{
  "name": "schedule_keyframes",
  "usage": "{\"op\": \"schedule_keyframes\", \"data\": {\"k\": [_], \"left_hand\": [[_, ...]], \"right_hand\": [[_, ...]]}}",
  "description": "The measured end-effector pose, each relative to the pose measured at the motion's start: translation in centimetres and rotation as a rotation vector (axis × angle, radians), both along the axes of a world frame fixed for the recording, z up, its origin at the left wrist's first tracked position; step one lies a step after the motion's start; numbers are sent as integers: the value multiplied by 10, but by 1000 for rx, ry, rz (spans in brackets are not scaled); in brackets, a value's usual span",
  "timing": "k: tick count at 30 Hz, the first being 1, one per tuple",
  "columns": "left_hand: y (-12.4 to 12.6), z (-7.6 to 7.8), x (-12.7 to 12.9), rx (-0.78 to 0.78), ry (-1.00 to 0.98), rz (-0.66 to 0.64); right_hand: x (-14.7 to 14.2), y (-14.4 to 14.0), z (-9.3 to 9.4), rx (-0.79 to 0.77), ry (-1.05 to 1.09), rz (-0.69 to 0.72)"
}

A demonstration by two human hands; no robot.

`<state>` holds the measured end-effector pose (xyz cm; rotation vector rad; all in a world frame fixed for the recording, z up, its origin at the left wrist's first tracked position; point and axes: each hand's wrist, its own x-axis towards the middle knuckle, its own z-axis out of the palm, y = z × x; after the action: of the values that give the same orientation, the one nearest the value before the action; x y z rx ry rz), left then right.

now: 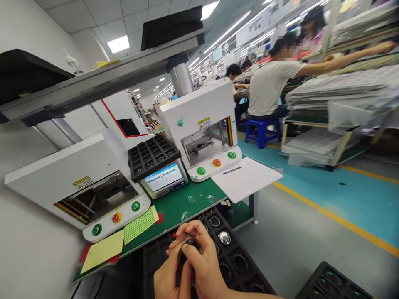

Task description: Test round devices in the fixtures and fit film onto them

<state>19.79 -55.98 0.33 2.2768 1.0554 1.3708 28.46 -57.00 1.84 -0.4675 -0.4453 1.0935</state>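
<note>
My left hand (166,274) and my right hand (207,265) are together at the lower middle, fingers wrapped round a small black rounded part (189,244). Both hands are closed on it, and much of it is hidden by my fingers. A tiny red tip (175,235) shows at the fingers, too small to name. Under my hands lies a black compartment tray (230,251) with several round dark parts in its pockets. One shiny silver disc (224,237) sits in a pocket just right of my hands.
Two white press machines (199,108) stand on the green bench (202,191), with a screen (165,178) and another black tray (152,153) between them. Paper with a pen (232,170) overhangs the right end. Yellow sheets (104,251) lie left. A further tray (330,284) is lower right. People sit beyond.
</note>
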Motion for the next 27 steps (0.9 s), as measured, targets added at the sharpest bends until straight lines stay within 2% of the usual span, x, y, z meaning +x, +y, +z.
{"op": "schedule_keyframes", "data": {"k": [5,8,11,17,23,25,27], "left_hand": [[-5,6,-5,171,154,-86],[-7,17,-3,267,218,-90],[-9,29,0,281,247,-74],[-15,35,3,91,273,-63],[-19,34,4,-70,223,-129],[-20,35,3,-239,131,-161],[-20,36,2,-521,-76,-232]], "right_hand": [[-1,-5,2,-15,69,25],[1,-7,0,-13,77,25],[3,-7,-1,28,49,47],[6,-8,-4,65,-19,1],[10,-11,-12,124,-95,-13],[13,-13,-15,146,-157,-3],[19,-16,-17,222,-248,-1]]}}
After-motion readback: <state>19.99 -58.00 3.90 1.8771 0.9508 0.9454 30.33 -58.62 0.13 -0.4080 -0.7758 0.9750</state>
